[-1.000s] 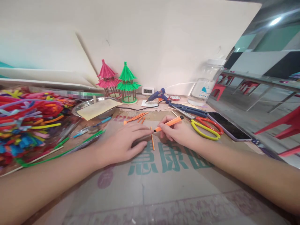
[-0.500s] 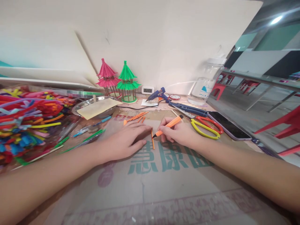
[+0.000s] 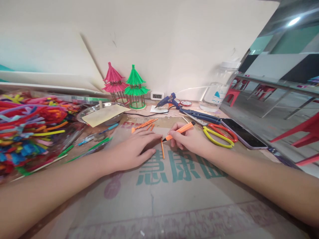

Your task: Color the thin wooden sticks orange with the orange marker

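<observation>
My right hand [image 3: 183,137] is closed around an orange marker [image 3: 181,129], with the dark tip down on a thin orange stick [image 3: 162,150]. That stick lies on the printed cardboard sheet [image 3: 139,202]. Lying palm down, my left hand [image 3: 136,146] has its fingers stretched out, and its index fingertip is at the stick's far end. Beyond my left fingers lie several more orange sticks [image 3: 149,122].
Pink [image 3: 114,79] and green [image 3: 135,83] pagoda models stand behind, near a glue gun [image 3: 168,99]. Scissors [image 3: 219,135], a phone [image 3: 243,133] and a bottle [image 3: 214,94] are at right. Colourful pipe cleaners [image 3: 30,132] and a metal dish [image 3: 82,114] lie left.
The marker's tip has shifted slightly away from me along the orange stick, towards its far end. My left hand has hardly moved.
</observation>
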`<state>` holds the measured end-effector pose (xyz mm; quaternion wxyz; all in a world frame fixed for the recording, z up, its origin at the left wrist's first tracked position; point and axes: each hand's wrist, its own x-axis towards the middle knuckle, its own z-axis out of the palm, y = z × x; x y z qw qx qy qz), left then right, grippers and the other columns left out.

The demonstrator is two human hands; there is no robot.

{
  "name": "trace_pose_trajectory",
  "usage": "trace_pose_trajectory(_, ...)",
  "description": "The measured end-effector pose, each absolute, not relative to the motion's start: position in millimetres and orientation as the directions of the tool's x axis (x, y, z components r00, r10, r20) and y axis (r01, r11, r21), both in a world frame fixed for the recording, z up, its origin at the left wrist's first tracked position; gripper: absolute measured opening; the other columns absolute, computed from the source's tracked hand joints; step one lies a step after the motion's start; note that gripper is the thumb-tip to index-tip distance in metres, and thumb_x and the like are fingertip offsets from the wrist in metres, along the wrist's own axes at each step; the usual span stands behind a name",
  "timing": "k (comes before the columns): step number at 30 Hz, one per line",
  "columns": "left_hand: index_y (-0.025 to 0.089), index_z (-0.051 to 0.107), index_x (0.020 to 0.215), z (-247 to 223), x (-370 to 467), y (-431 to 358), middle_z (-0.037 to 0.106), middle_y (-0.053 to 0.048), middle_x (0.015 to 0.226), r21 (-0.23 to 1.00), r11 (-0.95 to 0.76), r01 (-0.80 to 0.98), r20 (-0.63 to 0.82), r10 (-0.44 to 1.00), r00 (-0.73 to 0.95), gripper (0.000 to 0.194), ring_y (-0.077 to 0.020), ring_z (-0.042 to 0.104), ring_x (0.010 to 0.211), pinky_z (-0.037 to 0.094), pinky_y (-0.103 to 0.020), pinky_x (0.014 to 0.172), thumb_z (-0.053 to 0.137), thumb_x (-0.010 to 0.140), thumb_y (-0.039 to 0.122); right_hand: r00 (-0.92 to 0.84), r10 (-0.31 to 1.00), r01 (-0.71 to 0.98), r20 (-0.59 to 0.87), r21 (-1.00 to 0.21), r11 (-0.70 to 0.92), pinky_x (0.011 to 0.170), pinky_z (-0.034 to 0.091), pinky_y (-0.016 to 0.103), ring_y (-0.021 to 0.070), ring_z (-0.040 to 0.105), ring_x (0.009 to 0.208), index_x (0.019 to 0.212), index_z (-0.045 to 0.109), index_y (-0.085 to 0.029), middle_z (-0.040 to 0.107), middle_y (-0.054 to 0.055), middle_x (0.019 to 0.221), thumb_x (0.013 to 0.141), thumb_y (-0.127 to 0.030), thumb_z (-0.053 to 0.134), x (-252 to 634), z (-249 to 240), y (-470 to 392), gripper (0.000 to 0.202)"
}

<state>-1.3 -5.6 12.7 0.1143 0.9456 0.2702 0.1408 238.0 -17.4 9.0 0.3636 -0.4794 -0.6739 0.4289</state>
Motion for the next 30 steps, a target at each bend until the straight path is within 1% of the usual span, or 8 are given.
trace_pose_trajectory(5, 0.022, 0.052, 0.142, 14.2, -1.5, -6.7, 0.06, -0.011, 0.138, 0.298, -0.818, 0.492, 0.195, 0.556, 0.808, 0.042, -0.0291, 0.054, 0.13, 0.044, -0.049, 0.109, 0.048, 0.1, 0.029, -0.329, 0.944, 0.309, 0.013, -0.943, 0.121, 0.04, 0.032, 0.02, 0.0077, 0.044, 0.039, 0.079, 0.05, -0.021, 0.065, -0.003, 0.055, 0.087, -0.029, 0.058, 238.2, 10.7, -19.0, 0.013)
trace_pose_trajectory(10, 0.022, 0.05, 0.144, 14.3, -2.8, -8.8, 0.059, -0.012, 0.14, 0.313, -0.816, 0.486, 0.203, 0.557, 0.805, 0.044, -0.0288, 0.053, 0.132, 0.041, -0.051, 0.113, 0.047, 0.101, 0.029, -0.297, 0.954, 0.285, 0.046, -0.949, 0.135, 0.041, 0.033, 0.019, 0.007, 0.043, 0.039, 0.082, 0.051, -0.021, 0.065, -0.004, 0.057, 0.088, -0.032, 0.058, 236.2, 9.0, -17.4, 0.015)
trace_pose_trajectory(12, 0.022, 0.05, 0.144, 13.9, -3.6, -9.8, 0.059, -0.012, 0.14, 0.323, -0.805, 0.498, 0.19, 0.57, 0.799, 0.045, -0.0286, 0.052, 0.133, 0.041, -0.052, 0.114, 0.047, 0.1, 0.028, -0.32, 0.947, 0.281, 0.032, -0.951, 0.127, 0.04, 0.03, 0.019, 0.0067, 0.042, 0.038, 0.081, 0.05, -0.021, 0.065, -0.003, 0.057, 0.088, -0.034, 0.058, 235.4, 7.6, -16.8, 0.017)
trace_pose_trajectory(15, 0.022, 0.053, 0.141, 12.5, -5.6, -10.7, 0.06, -0.012, 0.139, 0.308, -0.808, 0.502, 0.225, 0.574, 0.787, 0.043, -0.0293, 0.054, 0.132, 0.044, -0.051, 0.112, 0.05, 0.099, 0.027, -0.364, 0.931, 0.276, -0.021, -0.957, 0.086, 0.039, 0.028, 0.018, 0.0063, 0.04, 0.037, 0.081, 0.048, -0.021, 0.064, -0.004, 0.055, 0.087, -0.034, 0.058, 233.8, 6.2, -16.7, 0.017)
trace_pose_trajectory(19, 0.021, 0.052, 0.143, 11.6, -8.0, -11.0, 0.06, -0.012, 0.14, 0.279, -0.815, 0.508, 0.243, 0.571, 0.784, 0.046, -0.0293, 0.053, 0.133, 0.044, -0.05, 0.112, 0.051, 0.097, 0.027, -0.337, 0.942, 0.264, -0.002, -0.96, 0.092, 0.038, 0.027, 0.019, 0.0069, 0.039, 0.036, 0.081, 0.048, -0.022, 0.063, -0.005, 0.053, 0.085, -0.036, 0.059, 231.6, 6.2, -17.3, 0.018)
trace_pose_trajectory(24, 0.024, 0.053, 0.141, 15.3, -5.8, -11.4, 0.061, -0.01, 0.139, 0.309, -0.816, 0.489, 0.216, 0.561, 0.799, 0.042, -0.0277, 0.053, 0.132, 0.044, -0.05, 0.112, 0.049, 0.099, 0.026, -0.373, 0.928, 0.256, -0.012, -0.962, 0.091, 0.039, 0.029, 0.02, 0.0076, 0.04, 0.037, 0.08, 0.048, -0.022, 0.063, -0.004, 0.053, 0.084, -0.038, 0.06, 234.1, 9.3, -19.4, 0.021)
trace_pose_trajectory(28, 0.023, 0.052, 0.143, 15.6, -4.2, -10.4, 0.059, -0.01, 0.141, 0.32, -0.828, 0.459, 0.205, 0.534, 0.82, 0.043, -0.0263, 0.053, 0.133, 0.042, -0.049, 0.114, 0.047, 0.1, 0.023, -0.415, 0.909, 0.186, 0.046, -0.973, 0.134, 0.044, 0.034, 0.02, 0.0084, 0.045, 0.043, 0.086, 0.057, -0.019, 0.066, -0.002, 0.059, 0.088, -0.034, 0.055, 237.9, 11.3, -22.8, 0.015)
trace_pose_trajectory(30, 0.024, 0.054, 0.142, 13.7, -4.6, -9.0, 0.057, -0.01, 0.144, 0.309, -0.835, 0.456, 0.207, 0.527, 0.824, 0.042, -0.0266, 0.051, 0.136, 0.04, -0.049, 0.116, 0.046, 0.101, 0.024, -0.412, 0.908, 0.169, 0.067, -0.974, 0.149, 0.046, 0.037, 0.021, 0.0089, 0.048, 0.046, 0.088, 0.059, -0.019, 0.067, -0.001, 0.063, 0.088, -0.032, 0.053, 238.3, 11.6, -24.0, 0.014)
